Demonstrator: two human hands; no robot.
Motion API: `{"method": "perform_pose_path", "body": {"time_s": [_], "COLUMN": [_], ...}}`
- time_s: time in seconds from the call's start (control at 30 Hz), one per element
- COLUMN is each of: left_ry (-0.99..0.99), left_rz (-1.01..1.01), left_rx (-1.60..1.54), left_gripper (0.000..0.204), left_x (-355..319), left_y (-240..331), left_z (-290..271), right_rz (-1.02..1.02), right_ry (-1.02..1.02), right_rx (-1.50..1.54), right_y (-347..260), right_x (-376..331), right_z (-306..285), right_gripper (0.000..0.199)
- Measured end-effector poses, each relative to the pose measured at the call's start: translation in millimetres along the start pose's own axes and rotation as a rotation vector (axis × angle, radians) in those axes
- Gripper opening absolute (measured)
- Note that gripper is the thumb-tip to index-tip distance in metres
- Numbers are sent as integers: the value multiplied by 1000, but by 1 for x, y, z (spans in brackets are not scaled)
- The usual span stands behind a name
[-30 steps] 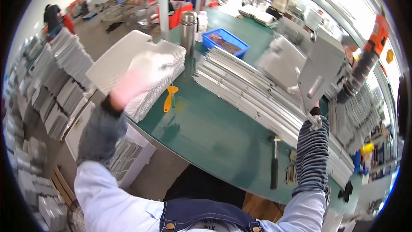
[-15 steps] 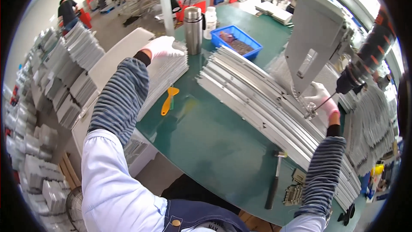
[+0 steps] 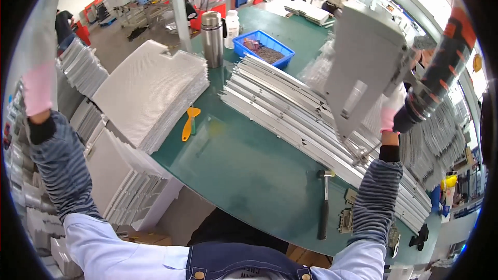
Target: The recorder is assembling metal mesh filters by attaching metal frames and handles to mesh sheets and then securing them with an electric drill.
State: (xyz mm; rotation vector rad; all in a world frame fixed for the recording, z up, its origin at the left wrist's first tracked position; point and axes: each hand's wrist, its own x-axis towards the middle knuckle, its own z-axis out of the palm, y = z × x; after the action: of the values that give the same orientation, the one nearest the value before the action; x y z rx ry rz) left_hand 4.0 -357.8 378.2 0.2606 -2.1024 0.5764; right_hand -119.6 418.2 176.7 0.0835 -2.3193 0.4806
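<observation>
Bright; glare whitens the upper right; the table [image 3: 244, 168] shines softly; the left hand [image 3: 39, 81] is blurred, its outline hard to judge; lines bow near black corners.

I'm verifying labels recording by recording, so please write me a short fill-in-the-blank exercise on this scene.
1. On the left hand, the glove beside the black cuff is ____.
2. The right hand is near a black-and-____ power tool.
3. The hammer lies to the ____ of the yellow-orange scraper.
4. The open tray beside the white bottle is ____.

Missing words: pink; orange; right; blue.
</observation>
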Motion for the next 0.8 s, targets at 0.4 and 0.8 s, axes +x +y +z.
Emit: {"method": "perform_pose_path", "body": {"time_s": [0.4,0.8], "left_ry": [-425,-811], "left_rz": [384,417], "left_rx": [-419,-618], "left_gripper": [53,71], "left_x": [-123,-112], "left_y": [278,284], "left_z": [68,101], "right_rz": [20,236], "right_ry": [-495,-928], "right_rx": [-201,450], "right_y": [-74,14], "right_x": [-30,0], "right_z": [37,-18], "right_gripper": [66,58]}}
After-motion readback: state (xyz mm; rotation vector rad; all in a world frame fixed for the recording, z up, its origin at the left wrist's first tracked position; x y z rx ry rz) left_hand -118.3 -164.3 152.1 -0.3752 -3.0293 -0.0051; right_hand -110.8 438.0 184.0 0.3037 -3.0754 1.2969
